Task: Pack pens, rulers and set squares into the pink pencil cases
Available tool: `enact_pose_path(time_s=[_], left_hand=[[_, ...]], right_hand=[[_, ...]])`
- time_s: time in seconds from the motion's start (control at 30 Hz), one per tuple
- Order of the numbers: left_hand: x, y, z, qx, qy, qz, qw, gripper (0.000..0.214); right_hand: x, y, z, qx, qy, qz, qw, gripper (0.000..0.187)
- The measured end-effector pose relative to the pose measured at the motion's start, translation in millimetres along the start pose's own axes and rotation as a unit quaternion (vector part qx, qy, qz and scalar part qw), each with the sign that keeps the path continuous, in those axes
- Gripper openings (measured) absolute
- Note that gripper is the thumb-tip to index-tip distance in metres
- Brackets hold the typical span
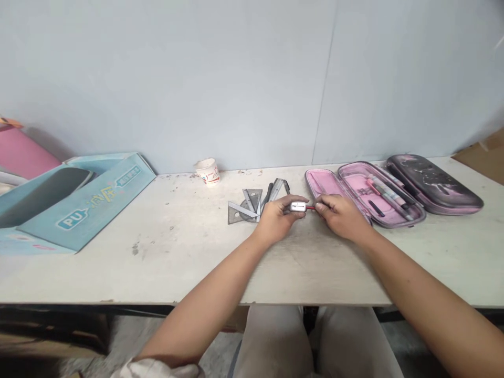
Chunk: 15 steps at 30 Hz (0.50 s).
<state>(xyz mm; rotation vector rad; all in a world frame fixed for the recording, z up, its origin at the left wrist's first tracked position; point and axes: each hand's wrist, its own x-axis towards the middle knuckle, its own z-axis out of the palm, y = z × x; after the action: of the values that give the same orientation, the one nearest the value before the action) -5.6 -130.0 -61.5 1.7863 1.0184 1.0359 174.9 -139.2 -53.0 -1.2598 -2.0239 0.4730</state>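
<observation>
My left hand (279, 216) is closed around a small white pencil sharpener (298, 207), its slotted face turned towards me. A thin red pencil (310, 207) runs from the sharpener's right end into the pinched fingers of my right hand (339, 214); most of its length is hidden. Just left of my left hand lie a grey protractor and set square (235, 214) with rulers across them. Behind that hand, a metal-looking ruler piece (279, 187) and dark tools are partly covered. An open pink pencil case (394, 202) with several pens inside lies beyond my right hand.
A closed black pencil case (435, 184) rests against the open one. A paper cup (207, 170) stands by the wall. At the left is a light-blue box (106, 202) with a dark object inside; a cardboard piece (484, 155) leans at far right. The table's front edge (212, 303) crosses below my hands.
</observation>
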Motion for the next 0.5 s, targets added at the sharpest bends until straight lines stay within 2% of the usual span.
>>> enact_pose_path(time_s=[0.33, 0.5], left_hand=[[-0.7, 0.4, -0.3, -0.017, -0.009, 0.005, 1.000, 0.027], [-0.4, 0.7, 0.1, -0.037, -0.015, -0.012, 0.999, 0.027]], right_hand=[[-1.5, 4.4, 2.6, 0.084, -0.040, 0.035, 0.995, 0.028], [0.4, 9.2, 5.1, 0.137, -0.067, 0.071, 0.986, 0.035]])
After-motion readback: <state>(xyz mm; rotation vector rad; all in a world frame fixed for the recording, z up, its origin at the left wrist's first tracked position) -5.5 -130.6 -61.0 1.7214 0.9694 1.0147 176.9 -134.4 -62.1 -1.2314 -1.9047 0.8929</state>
